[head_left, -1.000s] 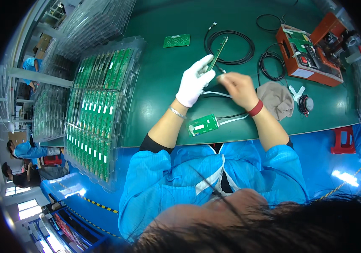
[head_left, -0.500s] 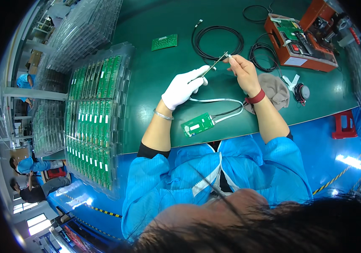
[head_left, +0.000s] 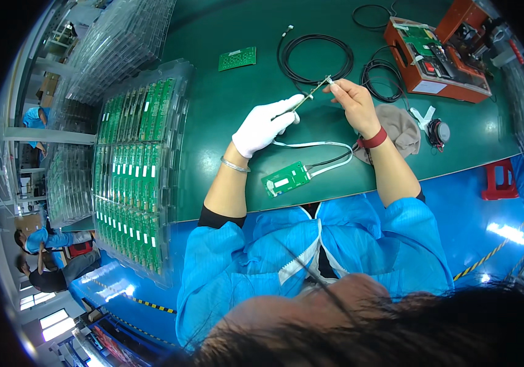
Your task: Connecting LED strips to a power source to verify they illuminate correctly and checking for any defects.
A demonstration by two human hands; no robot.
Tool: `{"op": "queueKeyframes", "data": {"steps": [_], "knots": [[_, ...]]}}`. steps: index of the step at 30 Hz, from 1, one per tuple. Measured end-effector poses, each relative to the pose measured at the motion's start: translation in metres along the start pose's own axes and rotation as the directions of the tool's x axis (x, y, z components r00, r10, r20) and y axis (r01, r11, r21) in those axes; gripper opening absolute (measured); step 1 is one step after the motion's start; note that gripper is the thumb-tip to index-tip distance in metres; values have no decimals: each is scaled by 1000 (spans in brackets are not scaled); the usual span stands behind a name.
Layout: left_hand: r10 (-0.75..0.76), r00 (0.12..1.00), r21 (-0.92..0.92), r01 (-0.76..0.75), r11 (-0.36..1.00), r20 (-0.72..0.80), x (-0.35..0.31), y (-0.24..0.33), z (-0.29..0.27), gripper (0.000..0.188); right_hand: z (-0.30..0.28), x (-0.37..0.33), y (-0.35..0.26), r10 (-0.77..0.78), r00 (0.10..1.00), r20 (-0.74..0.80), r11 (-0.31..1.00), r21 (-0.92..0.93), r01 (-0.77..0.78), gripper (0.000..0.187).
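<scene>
At upper ctr, L hand (head_left: 262, 127) is clamping fingers on a thin board (head_left: 316, 91), prob. for steadiness, & R hand (head_left: 355, 105) is pinching a white plug (head_left: 330, 81) at board's end.

The left fingers (head_left: 288, 103) hide one end of the circuit board (head_left: 313, 93).

Electronics workshop: tray (head_left: 177, 142) w/ rows of circuit bds. (head_left: 135, 160) next to green tabletop (head_left: 222, 104), blue floor (head_left: 452, 235) w/ striped tape (head_left: 155, 306), co-workers (head_left: 37, 239) in bkgd.

The glove (head_left: 257, 130) is white, the cabled board (head_left: 299, 173) green, the wristband (head_left: 373, 139) red.
</scene>
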State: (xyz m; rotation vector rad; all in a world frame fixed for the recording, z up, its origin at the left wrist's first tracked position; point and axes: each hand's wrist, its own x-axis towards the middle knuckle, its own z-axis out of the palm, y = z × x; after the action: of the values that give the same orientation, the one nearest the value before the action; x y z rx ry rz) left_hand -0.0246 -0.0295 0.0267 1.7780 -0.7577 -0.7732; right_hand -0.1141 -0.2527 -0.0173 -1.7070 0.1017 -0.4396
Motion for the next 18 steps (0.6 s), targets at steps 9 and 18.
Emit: {"op": "queueKeyframes", "data": {"steps": [9,18], "knots": [[248,969,198,-246,949,16,6,-23,-3,41,-2,2,-3,43,999,30,995,-96,-40,23],[538,837,675,-339,655,-102,7,-23,5,39,-2,8,3,-545,833,-96,782,-418,463,23]]}}
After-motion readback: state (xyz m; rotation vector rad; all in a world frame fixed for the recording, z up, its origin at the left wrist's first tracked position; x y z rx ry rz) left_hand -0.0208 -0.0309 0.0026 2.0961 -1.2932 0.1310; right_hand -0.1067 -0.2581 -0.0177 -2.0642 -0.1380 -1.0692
